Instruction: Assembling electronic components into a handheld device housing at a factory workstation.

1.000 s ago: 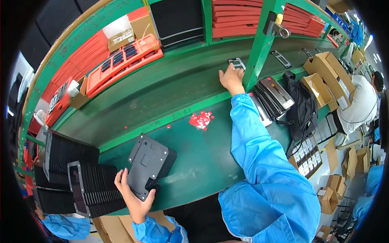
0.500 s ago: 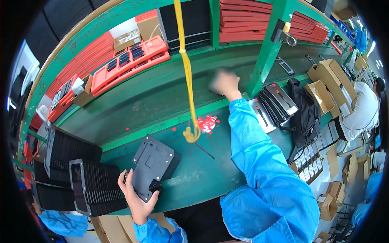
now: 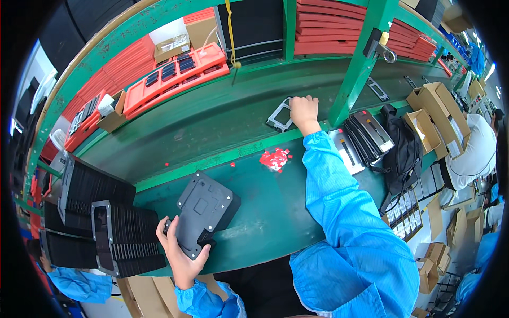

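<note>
My left hand (image 3: 182, 263) grips the lower left end of a short stack of black rectangular plates (image 3: 203, 197), with small pale holes at the corners. Its thumb presses near a notch, and the stack rests tilted on the green table. Across the table, my right hand (image 3: 305, 114) has its fingers curled over the right side of a thin dark rectangular frame (image 3: 277, 126) with an open middle. That frame lies on, or just above, the dark green belt beyond the table's rail; I cannot tell which.
Tall stacks of black plates (image 3: 127, 238) stand at the left. Small red and white scraps (image 3: 274, 159) lie mid-table. To the right are silver and black panels (image 3: 368, 138), a black bag (image 3: 400, 153) and cardboard boxes (image 3: 440, 114). A green post (image 3: 360, 63) rises beside my right hand. A yellow cord (image 3: 230, 32) hangs above.
The yellow cord has swung or sprung upward, away from the table. At my right hand, the earlier blur has given way to a clear dark frame. My left hand stays on the black plates.
</note>
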Available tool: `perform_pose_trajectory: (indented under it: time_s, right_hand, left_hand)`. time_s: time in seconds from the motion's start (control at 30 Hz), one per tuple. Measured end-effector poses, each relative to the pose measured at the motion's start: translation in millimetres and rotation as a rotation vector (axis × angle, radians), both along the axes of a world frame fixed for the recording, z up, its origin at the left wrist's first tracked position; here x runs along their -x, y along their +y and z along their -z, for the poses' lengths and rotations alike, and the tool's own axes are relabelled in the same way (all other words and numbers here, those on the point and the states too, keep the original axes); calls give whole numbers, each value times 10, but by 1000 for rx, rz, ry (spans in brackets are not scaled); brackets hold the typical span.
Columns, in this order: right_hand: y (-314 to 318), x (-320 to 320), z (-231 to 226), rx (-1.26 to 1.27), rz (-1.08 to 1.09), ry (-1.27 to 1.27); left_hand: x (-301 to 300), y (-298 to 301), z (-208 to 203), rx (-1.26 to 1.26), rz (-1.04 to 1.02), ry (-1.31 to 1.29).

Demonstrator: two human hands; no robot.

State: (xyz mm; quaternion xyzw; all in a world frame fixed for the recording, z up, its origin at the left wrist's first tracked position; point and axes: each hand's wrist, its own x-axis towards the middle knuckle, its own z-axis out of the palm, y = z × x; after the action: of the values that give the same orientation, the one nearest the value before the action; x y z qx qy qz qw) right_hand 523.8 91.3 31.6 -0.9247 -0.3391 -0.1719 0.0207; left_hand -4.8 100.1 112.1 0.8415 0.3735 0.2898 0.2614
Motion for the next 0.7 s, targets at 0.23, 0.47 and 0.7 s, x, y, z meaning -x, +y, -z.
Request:
perform_pose_trajectory:
  time_s: [0.23, 0.47, 0.7]
  right_hand:
    - [-8, 48, -44, -85, -15, 42]
    - [67, -37, 79, -101, -6, -2]
    - [-99, -18, -124, -87, 71, 210]
  left_hand:
    - [7, 2, 9, -6, 3, -2]
    - [-2, 24, 7, -13, 1, 5]
    - [100, 41, 170, -84, -52, -49]
